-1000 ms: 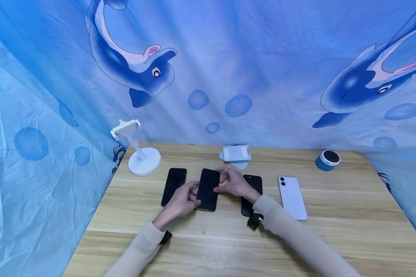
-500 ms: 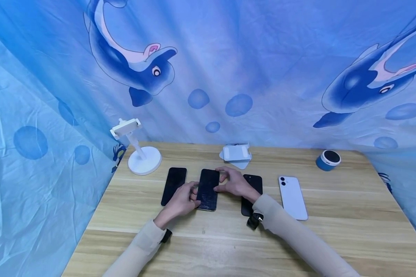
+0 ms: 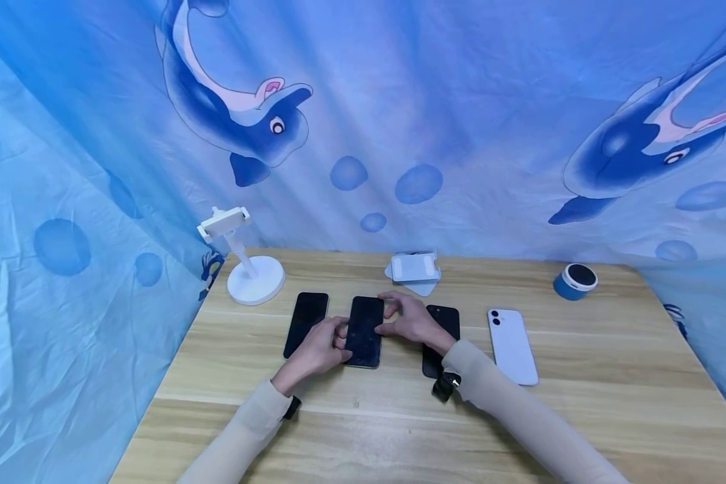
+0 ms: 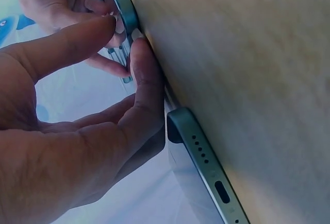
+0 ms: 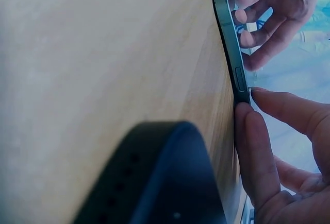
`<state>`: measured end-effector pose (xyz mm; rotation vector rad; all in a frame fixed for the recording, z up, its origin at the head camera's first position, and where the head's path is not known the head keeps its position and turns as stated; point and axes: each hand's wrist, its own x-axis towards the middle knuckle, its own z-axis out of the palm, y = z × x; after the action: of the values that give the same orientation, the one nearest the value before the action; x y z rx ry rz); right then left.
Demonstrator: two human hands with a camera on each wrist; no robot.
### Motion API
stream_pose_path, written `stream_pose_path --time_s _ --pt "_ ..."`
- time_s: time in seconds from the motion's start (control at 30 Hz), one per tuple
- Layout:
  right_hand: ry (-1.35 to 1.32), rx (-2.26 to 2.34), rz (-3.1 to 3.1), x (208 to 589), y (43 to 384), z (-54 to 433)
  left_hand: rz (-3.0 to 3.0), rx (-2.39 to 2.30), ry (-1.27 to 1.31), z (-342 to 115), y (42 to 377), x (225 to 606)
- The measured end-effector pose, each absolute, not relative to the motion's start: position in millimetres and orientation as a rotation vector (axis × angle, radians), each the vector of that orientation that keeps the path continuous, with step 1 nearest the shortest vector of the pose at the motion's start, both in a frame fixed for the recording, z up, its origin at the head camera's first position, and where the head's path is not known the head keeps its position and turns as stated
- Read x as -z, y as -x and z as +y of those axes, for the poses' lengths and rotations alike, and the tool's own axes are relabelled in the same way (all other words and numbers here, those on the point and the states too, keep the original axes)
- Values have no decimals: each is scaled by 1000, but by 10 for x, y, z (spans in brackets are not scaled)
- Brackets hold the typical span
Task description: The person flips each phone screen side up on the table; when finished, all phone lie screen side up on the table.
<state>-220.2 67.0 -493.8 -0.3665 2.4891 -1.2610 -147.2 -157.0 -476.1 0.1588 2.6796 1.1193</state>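
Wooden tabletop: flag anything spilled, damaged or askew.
No spill or plain damage shows. Only the middle black rectangular phone looks slightly odd: faint pale marks mottle its screen, smudges or reflections, I cannot tell.

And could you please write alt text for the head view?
Two hands, left and right, hold a dark phone by its edges at a wooden table. A second phone lies to its left, a black phone and white phone to its right; farther back stand a white holder and blue cylinder.
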Motion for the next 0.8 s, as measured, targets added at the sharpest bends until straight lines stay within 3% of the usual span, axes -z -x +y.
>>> stream_pose_path --time_s 0.8 --pt "557 1402 2274 4719 1976 1148 2833 -1050 -236 -1432 1479 4661"
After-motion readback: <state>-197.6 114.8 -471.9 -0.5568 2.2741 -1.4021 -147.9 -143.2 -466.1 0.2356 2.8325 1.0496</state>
